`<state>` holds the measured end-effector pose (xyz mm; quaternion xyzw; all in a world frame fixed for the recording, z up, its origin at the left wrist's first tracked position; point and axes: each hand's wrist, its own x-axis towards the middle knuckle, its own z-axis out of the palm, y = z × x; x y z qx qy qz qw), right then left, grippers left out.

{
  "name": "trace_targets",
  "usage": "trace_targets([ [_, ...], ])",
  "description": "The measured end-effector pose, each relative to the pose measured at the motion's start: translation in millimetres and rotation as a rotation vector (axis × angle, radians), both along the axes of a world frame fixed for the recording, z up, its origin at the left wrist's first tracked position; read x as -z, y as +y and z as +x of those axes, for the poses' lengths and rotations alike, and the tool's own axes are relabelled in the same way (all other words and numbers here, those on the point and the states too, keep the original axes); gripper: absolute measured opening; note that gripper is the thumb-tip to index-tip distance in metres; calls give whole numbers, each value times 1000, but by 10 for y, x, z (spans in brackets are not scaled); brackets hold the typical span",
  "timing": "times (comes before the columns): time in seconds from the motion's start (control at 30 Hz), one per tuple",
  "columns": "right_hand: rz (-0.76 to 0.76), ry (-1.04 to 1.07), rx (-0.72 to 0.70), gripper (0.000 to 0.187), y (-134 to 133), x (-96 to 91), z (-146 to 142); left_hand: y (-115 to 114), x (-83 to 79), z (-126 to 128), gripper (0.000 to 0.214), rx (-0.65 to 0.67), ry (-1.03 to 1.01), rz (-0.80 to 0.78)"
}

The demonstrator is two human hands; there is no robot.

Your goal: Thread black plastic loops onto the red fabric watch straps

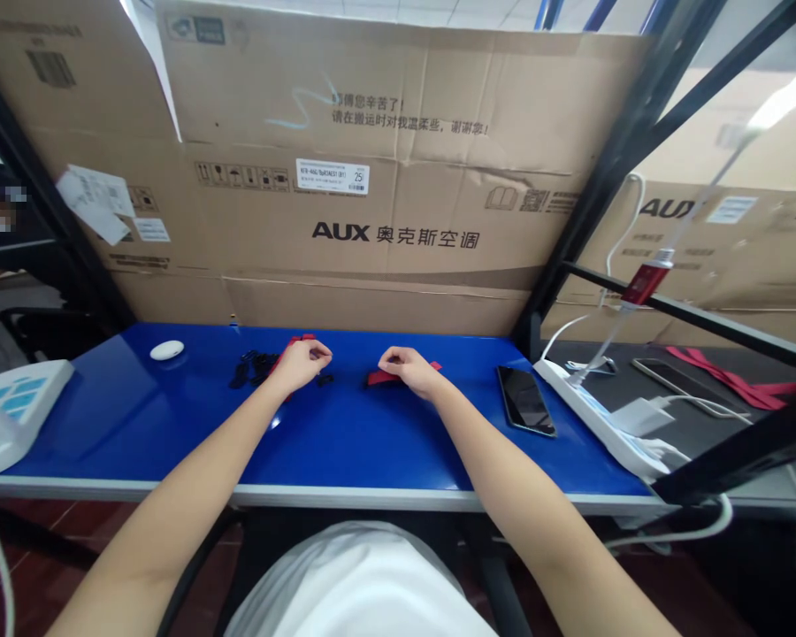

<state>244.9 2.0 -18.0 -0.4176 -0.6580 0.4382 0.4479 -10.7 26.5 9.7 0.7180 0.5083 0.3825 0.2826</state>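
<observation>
My left hand (301, 363) is over the blue table with its thumb and fingers curled together in a pinch. Whatever is between those fingertips is too small to make out. Red fabric strap (298, 339) shows behind and beneath it, and a pile of small black plastic pieces (256, 365) lies just to its left. One loose black piece (325, 380) rests below its fingertips. Across a short gap, my right hand (411, 367) is also pinched, above a red strap piece (383, 378) with a dark end. Its grip on that strap cannot be made out.
A black phone (526, 401) and a white power strip (603, 425) are on the right. On the left are a round white disc (167, 350) and a white device (23, 416). Cardboard (398, 195) walls the back; a person (6, 208) is at far left.
</observation>
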Motion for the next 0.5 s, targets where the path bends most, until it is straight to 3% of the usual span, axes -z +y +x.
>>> trace_targets([
  [0.27, 4, -131, 30, 14, -16, -1, -17, -109, 194, 247, 30, 213, 235, 190],
  [0.5, 152, -489, 91, 12, -8, 49, -51, -68, 225, 281, 21, 168, 352, 190],
])
